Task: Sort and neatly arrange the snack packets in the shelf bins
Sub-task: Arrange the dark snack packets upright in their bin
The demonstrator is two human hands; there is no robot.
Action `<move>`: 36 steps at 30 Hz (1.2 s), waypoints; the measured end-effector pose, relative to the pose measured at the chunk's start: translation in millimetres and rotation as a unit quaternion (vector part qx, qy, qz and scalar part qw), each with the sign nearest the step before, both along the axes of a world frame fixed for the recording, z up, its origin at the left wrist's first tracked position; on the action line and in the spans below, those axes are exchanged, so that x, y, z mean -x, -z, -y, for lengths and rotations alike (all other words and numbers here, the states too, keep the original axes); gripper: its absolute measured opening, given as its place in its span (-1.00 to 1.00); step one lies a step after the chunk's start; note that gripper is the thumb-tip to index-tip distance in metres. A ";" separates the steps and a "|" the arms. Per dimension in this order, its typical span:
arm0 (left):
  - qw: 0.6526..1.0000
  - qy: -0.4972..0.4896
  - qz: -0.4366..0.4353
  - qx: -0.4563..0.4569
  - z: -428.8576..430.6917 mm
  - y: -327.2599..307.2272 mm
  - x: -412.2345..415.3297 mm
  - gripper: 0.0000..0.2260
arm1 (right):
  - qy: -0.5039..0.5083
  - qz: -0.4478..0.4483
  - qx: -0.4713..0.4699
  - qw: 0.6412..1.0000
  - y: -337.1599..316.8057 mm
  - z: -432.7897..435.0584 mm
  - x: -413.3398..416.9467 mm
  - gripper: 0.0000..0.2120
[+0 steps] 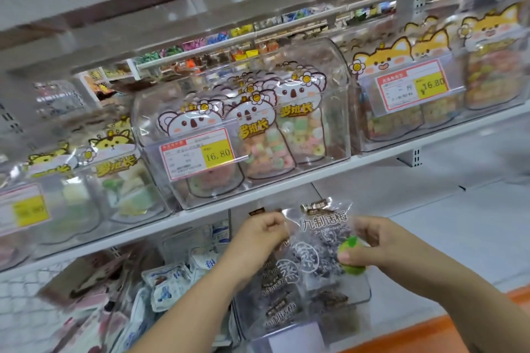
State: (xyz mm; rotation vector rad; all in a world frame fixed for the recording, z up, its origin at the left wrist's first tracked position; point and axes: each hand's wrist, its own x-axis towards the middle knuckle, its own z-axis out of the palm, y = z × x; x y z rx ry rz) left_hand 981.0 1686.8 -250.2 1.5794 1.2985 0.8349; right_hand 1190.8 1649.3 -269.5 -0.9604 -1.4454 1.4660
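The left hand (259, 233) and right hand (370, 241) each pinch an upper corner of a clear plum packet (318, 241), holding it upright over the lower clear bin (355, 292), where similar packets already stand. The film looks slick, so a loose pinch could let it slump crooked onto those below, or catch under the white shelf edge (286, 189) just above.

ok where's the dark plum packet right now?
In the head view, low and centre-right: the dark plum packet is pinched upright between the left hand and right hand, over the clear bin on the lower shelf, below the koala candy bin.
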 end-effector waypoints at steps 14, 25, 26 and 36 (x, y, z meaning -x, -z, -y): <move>0.899 0.059 0.394 0.182 -14.3 -0.9 -36.0 -0.71 | 0.038 -0.060 0.034 0.997 3.9 -2.4 -19.5 -0.59; 0.955 0.026 -0.278 -0.102 -73.7 28.7 -14.7 -0.88 | 0.271 -0.065 0.037 0.960 16.0 -25.7 -30.4 -0.56; 0.945 0.046 -0.310 -0.095 -80.1 30.4 -16.2 -0.85 | 0.280 -0.068 0.038 0.957 17.6 -28.4 -29.4 -0.55; 0.859 0.157 -0.488 0.001 -139.7 58.9 -32.6 -0.50 | 0.375 -0.087 0.065 0.921 29.9 -42.5 -33.6 -0.43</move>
